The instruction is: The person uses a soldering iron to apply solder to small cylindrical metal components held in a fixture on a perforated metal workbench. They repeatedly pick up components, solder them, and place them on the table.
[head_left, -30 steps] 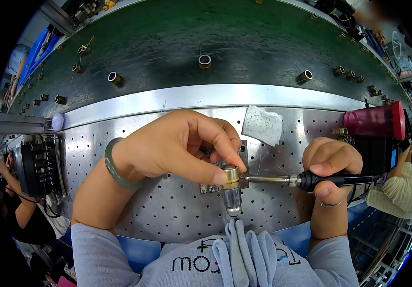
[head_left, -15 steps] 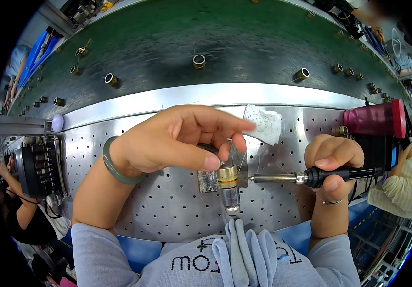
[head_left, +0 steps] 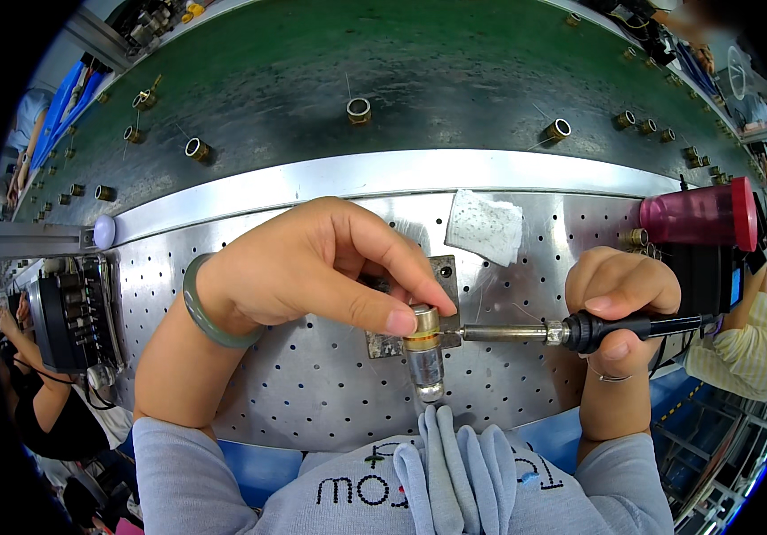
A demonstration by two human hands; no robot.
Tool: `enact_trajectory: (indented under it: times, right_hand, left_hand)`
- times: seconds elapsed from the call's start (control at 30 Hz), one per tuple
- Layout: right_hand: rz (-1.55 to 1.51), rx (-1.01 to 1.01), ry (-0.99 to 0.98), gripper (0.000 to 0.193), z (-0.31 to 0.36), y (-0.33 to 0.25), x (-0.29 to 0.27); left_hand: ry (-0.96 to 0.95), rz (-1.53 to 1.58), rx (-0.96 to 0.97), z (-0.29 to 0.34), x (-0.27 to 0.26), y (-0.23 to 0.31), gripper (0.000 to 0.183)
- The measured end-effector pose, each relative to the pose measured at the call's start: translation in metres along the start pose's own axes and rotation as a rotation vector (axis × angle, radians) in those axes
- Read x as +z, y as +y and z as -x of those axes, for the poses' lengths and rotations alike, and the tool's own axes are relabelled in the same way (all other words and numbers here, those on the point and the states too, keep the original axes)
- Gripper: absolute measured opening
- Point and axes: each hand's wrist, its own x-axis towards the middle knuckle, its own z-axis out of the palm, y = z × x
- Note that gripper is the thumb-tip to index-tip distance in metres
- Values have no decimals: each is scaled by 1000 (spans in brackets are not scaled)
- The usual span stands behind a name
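My left hand [head_left: 321, 267], with a green bangle at its wrist, has thumb and index finger pinched around the upper end of a small metal cylinder [head_left: 425, 341]. A copper-coloured band circles this cylinder, and its lower part is shiny silver. My right hand [head_left: 624, 303] grips a soldering iron [head_left: 512, 333] by its black handle, with the shaft pointing left. Its tip is right by the copper band; whether they touch, I cannot tell. Behind the cylinder lies a flat metal plate [head_left: 445, 272], partly covered by my left fingers.
A white cloth pad [head_left: 485, 227] rests on the perforated metal worktop [head_left: 312, 392]. Beyond runs a green belt [head_left: 267, 98] carrying several metal rings [head_left: 359, 111]. At right stand a pink cup [head_left: 695, 218] and a black box; at left, a black device [head_left: 71, 312]. Other people sit at both sides.
My left fingers have come down and closed on the cylinder's top. The iron's tip has moved slightly left, closer to the band. The belt's rings appear a little further left.
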Motion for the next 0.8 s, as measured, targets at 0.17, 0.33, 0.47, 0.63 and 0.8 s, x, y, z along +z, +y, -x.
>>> enact_trajectory:
  times: [0.17, 0.33, 0.47, 0.63, 0.8]
  right_hand:
    - [-19, -4, -65, 30, -4, 1, 2]
    - [28, -19, -83, 31, -5, 2, 1]
    - [54, -14, -87, 31, -5, 0, 0]
    - [61, -7, -112, 30, -5, 0, -1]
    - [84, -26, -156, 31, -8, -1, -3]
  left_hand:
    - [-13, -8, 22, -1, 0, 1, 29]
    - [-7, -4, 17, -1, 0, 2, 30]
    - [-9, 2, 27, -2, 0, 1, 30]
    - [-20, -9, 49, -2, 0, 1, 30]
    - [6, -12, 35, -1, 2, 1, 31]
